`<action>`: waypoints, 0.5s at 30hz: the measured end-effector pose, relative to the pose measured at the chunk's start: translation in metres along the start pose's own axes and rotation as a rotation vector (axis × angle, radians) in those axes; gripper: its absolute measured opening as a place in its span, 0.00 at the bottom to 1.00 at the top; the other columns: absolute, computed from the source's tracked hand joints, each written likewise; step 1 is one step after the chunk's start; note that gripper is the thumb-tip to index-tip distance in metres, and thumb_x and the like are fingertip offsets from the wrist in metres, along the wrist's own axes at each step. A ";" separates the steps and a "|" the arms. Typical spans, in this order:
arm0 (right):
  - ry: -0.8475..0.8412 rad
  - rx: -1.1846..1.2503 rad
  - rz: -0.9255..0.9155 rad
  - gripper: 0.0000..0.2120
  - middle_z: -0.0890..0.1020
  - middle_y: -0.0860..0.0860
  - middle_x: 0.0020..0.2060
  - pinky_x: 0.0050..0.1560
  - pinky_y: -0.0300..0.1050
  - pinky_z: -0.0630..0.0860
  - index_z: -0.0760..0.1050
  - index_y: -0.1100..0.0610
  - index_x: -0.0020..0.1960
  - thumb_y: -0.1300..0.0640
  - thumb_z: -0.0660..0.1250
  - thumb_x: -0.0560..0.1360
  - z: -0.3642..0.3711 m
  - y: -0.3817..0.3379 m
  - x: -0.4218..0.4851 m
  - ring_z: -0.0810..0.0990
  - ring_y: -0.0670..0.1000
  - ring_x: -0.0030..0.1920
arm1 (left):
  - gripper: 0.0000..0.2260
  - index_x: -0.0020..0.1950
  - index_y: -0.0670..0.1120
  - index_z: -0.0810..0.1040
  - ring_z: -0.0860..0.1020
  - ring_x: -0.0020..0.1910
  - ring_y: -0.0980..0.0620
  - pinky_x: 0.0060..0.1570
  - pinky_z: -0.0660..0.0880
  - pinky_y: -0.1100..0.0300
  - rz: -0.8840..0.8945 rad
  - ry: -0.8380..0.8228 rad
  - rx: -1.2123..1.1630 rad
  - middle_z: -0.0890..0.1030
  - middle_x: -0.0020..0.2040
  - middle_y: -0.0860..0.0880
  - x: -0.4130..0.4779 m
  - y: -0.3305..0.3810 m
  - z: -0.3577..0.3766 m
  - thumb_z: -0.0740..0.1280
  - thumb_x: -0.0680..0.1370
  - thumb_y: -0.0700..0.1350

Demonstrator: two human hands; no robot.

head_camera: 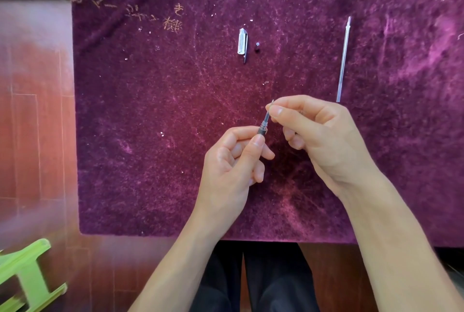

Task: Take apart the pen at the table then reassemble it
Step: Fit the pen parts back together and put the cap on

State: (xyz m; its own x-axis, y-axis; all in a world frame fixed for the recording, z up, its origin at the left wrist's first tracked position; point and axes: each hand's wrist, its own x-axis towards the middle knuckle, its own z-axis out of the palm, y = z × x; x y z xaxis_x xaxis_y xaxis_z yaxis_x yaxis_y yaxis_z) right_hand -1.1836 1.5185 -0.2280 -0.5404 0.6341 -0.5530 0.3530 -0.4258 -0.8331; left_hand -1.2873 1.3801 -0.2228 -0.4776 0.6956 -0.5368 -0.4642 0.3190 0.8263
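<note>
My left hand (233, 161) grips a dark pen barrel (262, 131) between thumb and fingers above the table's middle; most of the barrel is hidden in the hand. A thin grey tip piece (268, 115) sticks up from the barrel's threaded end. My right hand (316, 135) pinches the top of that piece with thumb and forefinger. A clear pen cap (242, 41) lies farther back, with a small black end plug (257, 46) just to its right. At the right lies a long thin clear refill tube (343, 60), pointing away from me.
A purple velvet cloth (155, 110) covers the table; gold embroidery (173, 24) marks its far left. The cloth's near edge runs above my dark trousers (263, 281). A red wooden floor (37, 123) and a green plastic stool (25, 276) are on the left.
</note>
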 end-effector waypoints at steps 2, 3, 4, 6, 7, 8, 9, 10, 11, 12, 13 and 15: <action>-0.013 0.004 0.005 0.05 0.82 0.41 0.33 0.37 0.34 0.73 0.89 0.50 0.51 0.51 0.76 0.78 0.000 0.002 -0.002 0.74 0.40 0.33 | 0.08 0.59 0.42 0.80 0.73 0.27 0.57 0.28 0.70 0.66 0.002 0.001 0.006 0.84 0.40 0.50 0.000 0.000 0.000 0.64 0.84 0.43; -0.019 0.006 0.003 0.05 0.82 0.40 0.32 0.37 0.34 0.73 0.89 0.50 0.51 0.52 0.76 0.78 0.000 0.002 -0.002 0.74 0.40 0.32 | 0.08 0.59 0.42 0.80 0.73 0.27 0.57 0.28 0.70 0.67 0.004 0.000 0.009 0.84 0.40 0.50 0.001 0.000 0.000 0.64 0.84 0.43; -0.024 0.006 0.000 0.04 0.82 0.40 0.32 0.36 0.33 0.73 0.89 0.50 0.51 0.53 0.76 0.78 0.000 0.003 -0.003 0.74 0.40 0.32 | 0.08 0.59 0.42 0.80 0.73 0.27 0.58 0.28 0.71 0.67 0.005 -0.001 0.009 0.84 0.40 0.50 0.001 0.001 0.000 0.64 0.84 0.43; -0.031 -0.001 -0.003 0.04 0.82 0.39 0.31 0.36 0.33 0.73 0.89 0.50 0.50 0.54 0.75 0.79 0.000 0.003 -0.003 0.74 0.39 0.31 | 0.08 0.60 0.42 0.80 0.73 0.27 0.58 0.28 0.71 0.67 0.006 -0.002 0.004 0.83 0.40 0.50 0.001 0.001 0.001 0.64 0.84 0.43; -0.036 -0.006 -0.003 0.04 0.82 0.39 0.32 0.36 0.33 0.73 0.89 0.50 0.50 0.54 0.75 0.79 0.000 0.004 -0.003 0.74 0.39 0.31 | 0.08 0.60 0.42 0.80 0.73 0.27 0.58 0.28 0.70 0.67 0.008 -0.002 0.000 0.83 0.40 0.50 0.002 0.001 0.001 0.64 0.84 0.43; -0.042 -0.012 -0.002 0.04 0.83 0.39 0.32 0.37 0.33 0.73 0.89 0.50 0.51 0.53 0.75 0.79 0.000 0.004 -0.003 0.74 0.39 0.32 | 0.08 0.59 0.42 0.80 0.73 0.27 0.58 0.28 0.70 0.68 0.009 -0.001 -0.002 0.83 0.40 0.50 0.002 0.001 0.001 0.64 0.84 0.43; -0.047 -0.017 -0.001 0.04 0.83 0.39 0.33 0.37 0.33 0.74 0.89 0.50 0.51 0.53 0.75 0.79 0.000 0.004 -0.003 0.75 0.39 0.32 | 0.08 0.59 0.42 0.80 0.73 0.27 0.58 0.27 0.70 0.69 0.010 0.001 -0.003 0.83 0.40 0.50 0.002 0.001 0.001 0.64 0.84 0.43; -0.053 -0.020 0.001 0.04 0.84 0.39 0.34 0.37 0.33 0.74 0.89 0.50 0.51 0.52 0.75 0.79 0.000 0.004 -0.003 0.75 0.39 0.33 | 0.08 0.59 0.42 0.80 0.73 0.26 0.59 0.26 0.69 0.70 0.011 0.003 -0.004 0.83 0.40 0.50 0.003 0.001 0.001 0.64 0.84 0.43; -0.061 -0.021 0.004 0.04 0.84 0.39 0.34 0.37 0.33 0.74 0.89 0.50 0.51 0.52 0.75 0.79 0.000 0.005 -0.003 0.75 0.39 0.33 | 0.08 0.59 0.42 0.80 0.73 0.26 0.59 0.26 0.69 0.70 0.012 0.004 -0.005 0.83 0.40 0.50 0.003 0.001 0.000 0.64 0.84 0.43; -0.071 -0.020 0.008 0.04 0.83 0.39 0.33 0.37 0.33 0.74 0.89 0.50 0.51 0.52 0.75 0.79 0.000 0.005 -0.003 0.75 0.39 0.33 | 0.08 0.59 0.43 0.80 0.73 0.26 0.59 0.26 0.69 0.70 0.012 0.003 -0.007 0.83 0.40 0.50 0.003 0.001 0.000 0.64 0.84 0.43; -0.080 -0.020 0.012 0.05 0.83 0.39 0.33 0.36 0.33 0.74 0.89 0.49 0.51 0.52 0.74 0.80 0.000 0.005 -0.003 0.75 0.39 0.33 | 0.08 0.59 0.43 0.80 0.73 0.26 0.59 0.27 0.69 0.69 0.013 0.003 -0.006 0.84 0.40 0.50 0.003 0.001 -0.001 0.64 0.84 0.43; -0.094 -0.024 0.023 0.05 0.83 0.40 0.33 0.37 0.33 0.74 0.89 0.49 0.52 0.51 0.74 0.80 0.001 0.006 -0.002 0.75 0.39 0.34 | 0.08 0.59 0.44 0.80 0.74 0.27 0.58 0.27 0.70 0.69 0.013 0.005 -0.001 0.84 0.40 0.49 0.004 0.001 -0.002 0.64 0.84 0.43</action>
State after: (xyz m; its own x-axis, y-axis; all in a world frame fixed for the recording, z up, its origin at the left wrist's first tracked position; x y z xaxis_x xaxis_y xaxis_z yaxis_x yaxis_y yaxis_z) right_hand -1.1814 1.5136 -0.2319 -0.6006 0.5609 -0.5698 0.3833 -0.4235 -0.8208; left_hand -1.2907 1.3817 -0.2245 -0.4874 0.6963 -0.5269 -0.4589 0.3091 0.8330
